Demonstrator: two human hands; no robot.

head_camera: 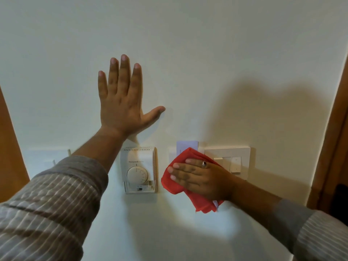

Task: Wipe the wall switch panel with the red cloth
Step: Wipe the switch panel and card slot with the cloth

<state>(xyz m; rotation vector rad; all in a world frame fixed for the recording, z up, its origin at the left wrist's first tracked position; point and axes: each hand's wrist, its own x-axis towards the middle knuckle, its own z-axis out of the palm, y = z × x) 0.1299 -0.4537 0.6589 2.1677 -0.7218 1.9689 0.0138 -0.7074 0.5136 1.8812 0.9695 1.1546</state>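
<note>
My right hand (203, 178) lies flat on the red cloth (173, 185) and presses it against the wall, over a white card-holder panel whose top corner (172, 151) and pale key card (186, 145) show above the cloth. The cream wall switch panel (243, 153) sits just right of the cloth, its switches partly hidden by my hand. My left hand (122, 102) rests flat on the bare wall higher up, fingers spread, holding nothing.
A white dial thermostat (139, 170) is mounted left of the cloth, below my left wrist. Wooden door frames stand at the far left (9, 147) and far right (335, 129). The wall (207, 53) above is plain and white.
</note>
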